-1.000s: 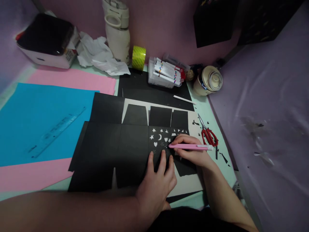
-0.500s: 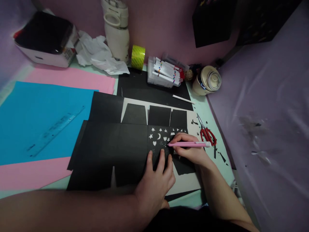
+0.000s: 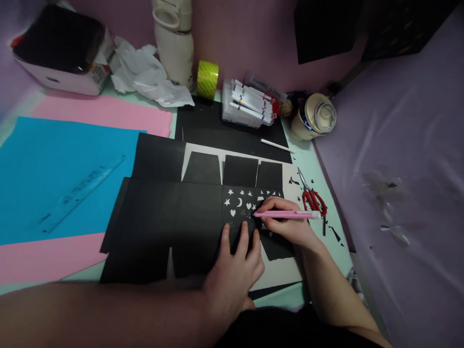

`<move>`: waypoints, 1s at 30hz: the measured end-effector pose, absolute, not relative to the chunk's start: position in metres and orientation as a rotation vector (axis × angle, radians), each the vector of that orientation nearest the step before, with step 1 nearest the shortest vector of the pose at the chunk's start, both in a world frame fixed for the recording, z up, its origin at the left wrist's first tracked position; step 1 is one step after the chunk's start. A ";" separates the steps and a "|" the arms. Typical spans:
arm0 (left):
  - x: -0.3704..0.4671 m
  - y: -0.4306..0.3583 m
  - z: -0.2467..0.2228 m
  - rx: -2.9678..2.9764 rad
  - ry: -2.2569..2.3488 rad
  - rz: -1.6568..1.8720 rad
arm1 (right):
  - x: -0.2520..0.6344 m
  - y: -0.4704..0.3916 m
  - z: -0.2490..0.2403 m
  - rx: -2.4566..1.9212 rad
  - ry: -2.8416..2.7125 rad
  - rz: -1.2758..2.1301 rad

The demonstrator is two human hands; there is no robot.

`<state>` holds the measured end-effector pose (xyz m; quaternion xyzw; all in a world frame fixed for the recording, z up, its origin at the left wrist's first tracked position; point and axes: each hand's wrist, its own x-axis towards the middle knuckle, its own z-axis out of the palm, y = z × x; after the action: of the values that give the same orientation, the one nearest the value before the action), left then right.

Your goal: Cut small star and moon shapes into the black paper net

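A large sheet of black card (image 3: 155, 212) lies with its flaps spread out, and small stars, hearts and a moon are cut through its right part. My left hand (image 3: 235, 266) rests flat on the card just below these shapes, fingers spread. In my right hand (image 3: 284, 222) is a slim pink pen-like tool (image 3: 286, 214), its tip at the card beside the lower cut shapes. Faint outlines show near the tip. Pale board (image 3: 286, 270) shows under the card.
Red-handled scissors (image 3: 314, 200) and black scraps lie at the right. Behind are a marker box (image 3: 246, 108), yellow tape roll (image 3: 208, 79), white bottle (image 3: 174, 53) and lidded jar (image 3: 313, 118). A clear ruler (image 3: 85, 193) rests on blue paper (image 3: 32, 164) at the left.
The camera view has shifted slightly, so the background sits a little differently. Both hands keep nearly the same places on the card, the pink tool still in my right hand.
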<state>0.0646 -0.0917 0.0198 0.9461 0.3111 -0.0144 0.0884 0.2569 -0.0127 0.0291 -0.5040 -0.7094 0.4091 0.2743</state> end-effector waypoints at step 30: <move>0.065 -0.093 0.018 2.828 0.927 -0.046 | 0.256 -0.015 0.028 -1.383 -1.908 1.075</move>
<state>0.0651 -0.0929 0.0177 0.9469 0.3105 -0.0153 0.0824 0.2560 -0.0151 0.0280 -0.5136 -0.7089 0.3994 0.2722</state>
